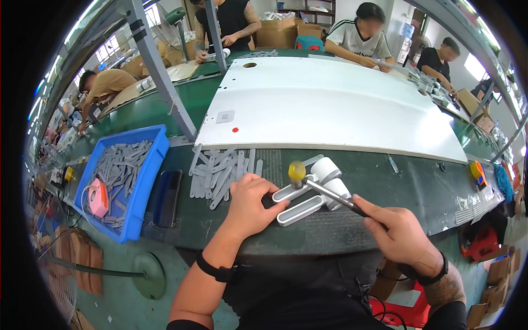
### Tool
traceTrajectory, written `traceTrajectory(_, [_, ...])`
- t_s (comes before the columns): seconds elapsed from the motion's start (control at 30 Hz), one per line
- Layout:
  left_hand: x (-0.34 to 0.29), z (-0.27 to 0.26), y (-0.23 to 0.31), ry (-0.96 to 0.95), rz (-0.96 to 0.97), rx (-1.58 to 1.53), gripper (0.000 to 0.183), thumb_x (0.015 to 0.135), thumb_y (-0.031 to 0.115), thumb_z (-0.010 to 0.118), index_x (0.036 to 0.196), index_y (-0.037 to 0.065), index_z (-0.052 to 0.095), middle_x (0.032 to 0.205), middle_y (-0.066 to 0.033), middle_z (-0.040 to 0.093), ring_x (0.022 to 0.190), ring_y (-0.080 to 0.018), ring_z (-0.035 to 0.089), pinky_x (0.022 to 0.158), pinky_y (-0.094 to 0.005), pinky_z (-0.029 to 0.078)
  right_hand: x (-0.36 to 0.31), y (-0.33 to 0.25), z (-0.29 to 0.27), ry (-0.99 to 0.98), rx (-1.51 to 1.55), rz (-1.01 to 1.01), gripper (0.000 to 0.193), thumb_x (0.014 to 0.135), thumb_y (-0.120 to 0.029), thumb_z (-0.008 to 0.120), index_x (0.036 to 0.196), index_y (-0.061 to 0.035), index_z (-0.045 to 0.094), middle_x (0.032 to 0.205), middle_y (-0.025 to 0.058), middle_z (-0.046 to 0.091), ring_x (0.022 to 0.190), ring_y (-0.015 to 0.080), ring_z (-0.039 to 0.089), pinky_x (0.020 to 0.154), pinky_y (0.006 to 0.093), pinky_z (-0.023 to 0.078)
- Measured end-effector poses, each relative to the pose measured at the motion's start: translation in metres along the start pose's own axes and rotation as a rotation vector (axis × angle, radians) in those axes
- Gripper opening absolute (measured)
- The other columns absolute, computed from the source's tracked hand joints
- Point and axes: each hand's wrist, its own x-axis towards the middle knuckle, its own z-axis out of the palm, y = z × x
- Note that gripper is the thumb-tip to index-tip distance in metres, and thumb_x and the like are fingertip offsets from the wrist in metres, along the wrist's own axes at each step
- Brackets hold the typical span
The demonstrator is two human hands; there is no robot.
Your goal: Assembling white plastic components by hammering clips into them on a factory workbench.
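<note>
My right hand (400, 234) is closed round the dark grip of a hammer (330, 193) with a metal shaft and a yellow, rounded head. That head hangs over, or rests on, a white handle-shaped part (287, 193) with a grey inset; I cannot tell whether they touch. The fingers and thumb of my left hand (248, 206) grip the near-left end of this part on the bench. Just in front of it lies a second white part (301, 212) with a long grey recess. Both have round white ends to the right. Loose grey flat strips (220, 175) are piled beyond my left hand.
A blue tray (132, 223) of grey strips, with a pink tape roll (98, 198) on them, stands left beside a dark phone (168, 198). A large white board (330, 104) lies across the bench. Yellow tape (476, 171) is at right. Several people work beyond.
</note>
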Motion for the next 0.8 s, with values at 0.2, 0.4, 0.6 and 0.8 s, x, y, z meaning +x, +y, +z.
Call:
traceTrajectory(0.2, [0.002, -0.001, 0.002, 0.009, 0.035, 0.011, 0.029, 0.082, 0.032, 0.095, 0.094, 0.013, 0.078, 0.099, 0.0001, 0.075, 0.110, -0.0233, 0.062, 0.098, -0.0447, 0.035, -0.002, 0.009, 0.027, 0.229, 0.143, -0.173, 0.054, 0.106, -0.006, 0.067, 0.159, -0.0126, 0.063, 0.086, 0.0202, 0.073, 0.079, 0.0402, 0.072, 0.075, 0.0455, 0.058])
traceTrajectory(0.4, [0.000, 0.001, -0.003, -0.005, -0.009, 0.000, 0.029, 0.081, 0.033, 0.095, 0.095, 0.014, 0.078, 0.100, 0.0002, 0.074, 0.111, -0.0233, 0.062, 0.099, -0.0445, 0.035, -0.002, -0.001, 0.015, 0.026, 0.060, -0.025, 0.052, 0.106, -0.008, 0.068, 0.157, -0.0127, 0.064, 0.091, 0.0201, 0.075, 0.082, 0.0394, 0.074, 0.077, 0.0459, 0.059])
traceTrajectory(0.6, [0.002, -0.001, 0.000, 0.000, -0.024, -0.019, 0.033, 0.079, 0.035, 0.096, 0.098, 0.015, 0.078, 0.099, -0.0005, 0.073, 0.110, -0.0241, 0.063, 0.098, -0.0440, 0.035, 0.008, 0.005, 0.039, 0.179, 0.189, -0.246, 0.055, 0.104, -0.006, 0.069, 0.159, -0.0118, 0.063, 0.082, 0.0183, 0.071, 0.073, 0.0381, 0.071, 0.073, 0.0442, 0.058])
traceTrajectory(0.8, [0.000, 0.005, -0.004, 0.034, 0.015, 0.028, 0.035, 0.080, 0.039, 0.095, 0.099, 0.015, 0.078, 0.097, -0.0005, 0.070, 0.107, -0.0236, 0.063, 0.096, -0.0428, 0.034, 0.003, -0.001, 0.036, -0.015, 0.206, -0.085, 0.056, 0.104, -0.007, 0.069, 0.160, -0.0113, 0.062, 0.085, 0.0202, 0.072, 0.077, 0.0414, 0.072, 0.076, 0.0461, 0.059])
